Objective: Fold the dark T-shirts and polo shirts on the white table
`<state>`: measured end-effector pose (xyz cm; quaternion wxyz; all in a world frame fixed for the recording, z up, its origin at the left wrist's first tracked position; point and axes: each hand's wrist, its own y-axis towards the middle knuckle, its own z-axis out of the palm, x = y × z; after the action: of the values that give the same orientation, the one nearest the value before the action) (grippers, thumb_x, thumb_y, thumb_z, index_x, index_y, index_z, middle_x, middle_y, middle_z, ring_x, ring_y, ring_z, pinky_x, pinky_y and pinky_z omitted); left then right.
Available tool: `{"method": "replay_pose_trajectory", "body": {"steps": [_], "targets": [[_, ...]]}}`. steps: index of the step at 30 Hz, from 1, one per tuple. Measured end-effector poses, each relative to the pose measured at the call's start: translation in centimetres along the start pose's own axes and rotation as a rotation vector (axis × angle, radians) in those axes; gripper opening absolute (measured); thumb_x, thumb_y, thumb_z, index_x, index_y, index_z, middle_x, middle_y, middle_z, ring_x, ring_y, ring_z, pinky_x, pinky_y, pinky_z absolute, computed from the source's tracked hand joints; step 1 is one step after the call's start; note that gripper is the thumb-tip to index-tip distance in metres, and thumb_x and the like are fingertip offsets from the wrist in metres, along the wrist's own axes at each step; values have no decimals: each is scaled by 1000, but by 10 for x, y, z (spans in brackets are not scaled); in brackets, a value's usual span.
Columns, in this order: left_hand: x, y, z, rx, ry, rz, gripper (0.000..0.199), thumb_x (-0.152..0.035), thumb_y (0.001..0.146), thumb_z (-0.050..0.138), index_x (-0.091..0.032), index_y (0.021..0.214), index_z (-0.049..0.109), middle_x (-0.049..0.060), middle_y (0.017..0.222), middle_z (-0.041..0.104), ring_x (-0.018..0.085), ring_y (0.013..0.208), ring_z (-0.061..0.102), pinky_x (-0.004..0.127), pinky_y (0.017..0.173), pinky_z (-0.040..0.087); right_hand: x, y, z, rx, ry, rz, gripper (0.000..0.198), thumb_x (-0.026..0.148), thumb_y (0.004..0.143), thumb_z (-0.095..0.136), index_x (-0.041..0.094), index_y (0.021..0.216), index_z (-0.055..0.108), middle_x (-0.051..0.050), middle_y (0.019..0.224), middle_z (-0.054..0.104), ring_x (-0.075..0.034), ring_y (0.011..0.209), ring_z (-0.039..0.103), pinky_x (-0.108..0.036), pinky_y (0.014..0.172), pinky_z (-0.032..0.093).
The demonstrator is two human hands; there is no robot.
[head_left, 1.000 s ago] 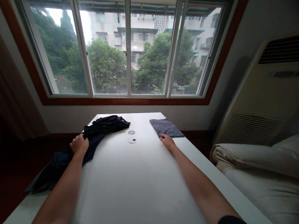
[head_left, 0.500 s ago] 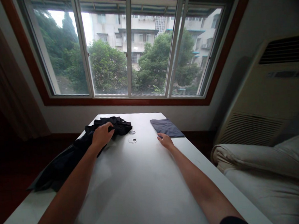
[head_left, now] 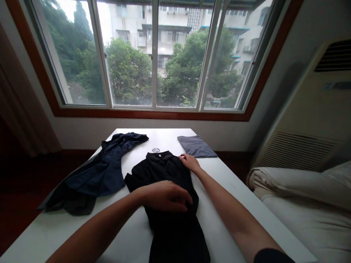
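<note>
A black collared shirt [head_left: 163, 170] lies lengthwise along the middle of the white table [head_left: 116, 231], its collar toward the window and its lower part running toward me. My left hand [head_left: 168, 197] is over the shirt's middle, palm down, with loosely bent fingers and nothing visible in them. At the shirt's right shoulder, my right hand [head_left: 190, 161] has its fingers pinched on the fabric edge. Beyond that hand lies a folded grey cloth [head_left: 197, 146]. To the left, navy and dark grey garments [head_left: 102, 172] form a loose heap.
A round fitting [head_left: 155, 150] is set in the tabletop beyond the collar. A pale sofa [head_left: 306, 190] stands close to the table's right side. Farther back are a floor-standing air conditioner [head_left: 317, 93] and a wide window [head_left: 129, 70]. A curtain [head_left: 16, 86] hangs at the left.
The black shirt has come off the left heap and is spread along the table's middle. My left hand has moved right and nearer to me; my right hand is now at the shirt's shoulder.
</note>
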<state>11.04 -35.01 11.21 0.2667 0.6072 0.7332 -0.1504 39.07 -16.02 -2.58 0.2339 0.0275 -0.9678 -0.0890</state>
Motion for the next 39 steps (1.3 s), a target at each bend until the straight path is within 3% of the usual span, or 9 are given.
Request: {"method": "replay_pose_trajectory", "body": {"steps": [6,11,16,20,24,27,32,35,39], "targets": [[112,-27,-9,-469,511,-705,36,-40,98,61,-24,130,68,14,129,67,33,122,60,44,106,46,9,-5,13,-24,-96,-14,67,58,100,57,19,155,52,-13,145,62,-29,131,59,-33,110,44],[187,-70,-8,-534,606,-1108,52,-49,96,61,-21,139,61,18,136,63,35,129,55,43,103,45,22,-10,19,-29,-127,-140,62,59,98,63,26,151,59,-11,148,58,-29,138,51,-36,118,37],[208,-79,-9,-456,483,-1115,24,-41,93,60,-22,102,72,12,115,74,30,112,65,35,90,49,40,-16,18,61,39,-427,34,51,102,58,29,121,78,-4,124,72,-23,118,63,-34,109,43],[210,-75,-9,-507,441,-1132,25,-40,97,54,-23,110,68,11,114,75,28,106,68,34,84,49,43,-18,18,159,138,-461,32,49,101,59,27,117,77,0,90,74,-17,79,65,-25,78,47],[216,-80,-11,-582,375,-1178,28,-42,101,49,-23,118,62,12,114,75,28,102,70,33,80,48,23,-8,4,67,76,-366,44,51,103,52,20,82,75,-1,76,70,-15,72,61,-23,69,39],[224,-86,-13,-590,348,-1207,28,-42,100,52,-23,117,61,11,116,75,28,105,70,32,79,47,-13,-3,-20,-93,-13,-115,48,48,105,47,18,79,73,-5,81,73,-18,78,63,-23,69,37],[237,-91,-14,-609,320,-1223,33,-43,96,56,-23,121,65,12,120,75,29,108,70,32,79,46,-69,-8,-48,-284,-185,351,41,40,105,43,18,98,77,-15,102,75,-24,92,67,-27,75,40],[241,-91,-14,-617,289,-1208,40,-49,95,57,-23,123,69,13,123,75,31,113,69,32,81,47,-68,-6,-46,-330,-244,294,37,35,104,45,16,105,76,-17,111,72,-26,102,66,-29,86,43],[242,-89,-14,-612,267,-1136,46,-57,94,58,-20,117,72,14,121,75,32,112,69,33,82,47,-32,4,-24,-237,-167,0,34,33,103,51,16,123,72,-15,126,69,-25,121,60,-31,105,40]]}}
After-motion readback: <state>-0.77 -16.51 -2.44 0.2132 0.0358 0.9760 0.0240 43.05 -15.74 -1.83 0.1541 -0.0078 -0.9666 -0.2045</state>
